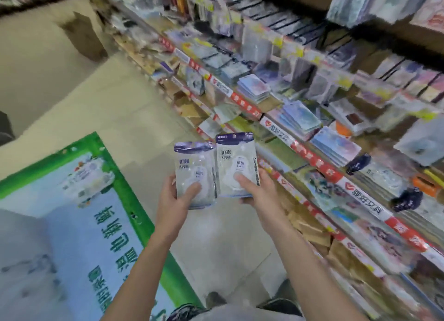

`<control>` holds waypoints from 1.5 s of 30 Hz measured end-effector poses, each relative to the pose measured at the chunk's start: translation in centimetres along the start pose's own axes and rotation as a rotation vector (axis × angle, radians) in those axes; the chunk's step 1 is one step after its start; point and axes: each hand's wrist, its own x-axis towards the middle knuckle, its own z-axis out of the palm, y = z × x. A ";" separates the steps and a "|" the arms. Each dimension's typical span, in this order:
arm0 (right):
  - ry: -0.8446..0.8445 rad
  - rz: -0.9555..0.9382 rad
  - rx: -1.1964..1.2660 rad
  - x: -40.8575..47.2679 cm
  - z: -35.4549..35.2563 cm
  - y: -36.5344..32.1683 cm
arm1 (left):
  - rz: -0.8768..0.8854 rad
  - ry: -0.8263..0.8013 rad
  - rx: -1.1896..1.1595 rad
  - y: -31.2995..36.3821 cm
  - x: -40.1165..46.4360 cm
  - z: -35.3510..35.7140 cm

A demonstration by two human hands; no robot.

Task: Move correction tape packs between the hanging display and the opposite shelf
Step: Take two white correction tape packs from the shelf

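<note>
Mid-carry, by the look of it. I have one correction tape pack per hand, both held out in front of me over the aisle floor point(134, 118).

L hand point(171, 200): thumb pressed on front of left pack point(195, 174), fingers curled behind it, so clamped on the pack. Pack upright, purple header on top.

R hand point(258, 193): thumb on front of right pack point(236, 163), fingers wrapped round its right edge and back. Also clamped. Right pack sits a bit higher than the left one; their inner edges touch or slightly overlap, can't tell which.

Shelf point(317, 161) w/ red-and-white price strips runs along my right, stacked w/ notebooks and carded stationery. Packs are near it but not on it, not touching anything there.

Progress, my guess: packs are picked up, not yet placed. Left to do: reach a spot, set or hang both down, let go. Which direction this run goes (display to shelf or back) I can't judge from here.

Hard to make out:
- hanging display not identifiable anywhere in view.
- whole frame is motion-smeared; shelf goods mostly blur, pack print unreadable.
- whether each hand holds one pack or several stacked: left one looks thick at the bottom, unsure.
- green-bordered poster board point(72, 200) at lower left, cut off by frame edge.
- no free slot visible on shelf.
</note>
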 end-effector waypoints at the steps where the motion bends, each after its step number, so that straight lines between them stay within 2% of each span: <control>1: -0.012 -0.002 -0.005 0.7 1.5 -0.2 | 0.008 0.018 -0.007 0.5 0.7 -1.1; 7: -0.067 -0.011 -0.025 5.7 7.7 -1.8 | 0.010 0.047 -0.043 1.9 6.6 -5.6; 13: -0.135 -0.069 -0.048 15.1 12.5 -4.3 | 0.020 0.114 -0.061 3.9 16.1 -7.6; 23: -0.260 -0.084 -0.017 30.8 21.8 -14.0 | 0.093 0.183 -0.008 12.9 34.0 -10.3; 31: -0.283 -0.115 -0.024 39.6 29.6 -18.3 | 0.149 0.193 -0.092 15.4 46.5 -13.8; 36: -0.209 -0.160 0.009 45.0 35.5 -19.7 | 0.152 0.080 -0.150 16.7 55.6 -16.9; 45: 0.093 -0.201 0.038 53.3 46.9 -23.2 | 0.182 -0.147 -0.146 21.9 71.7 -24.5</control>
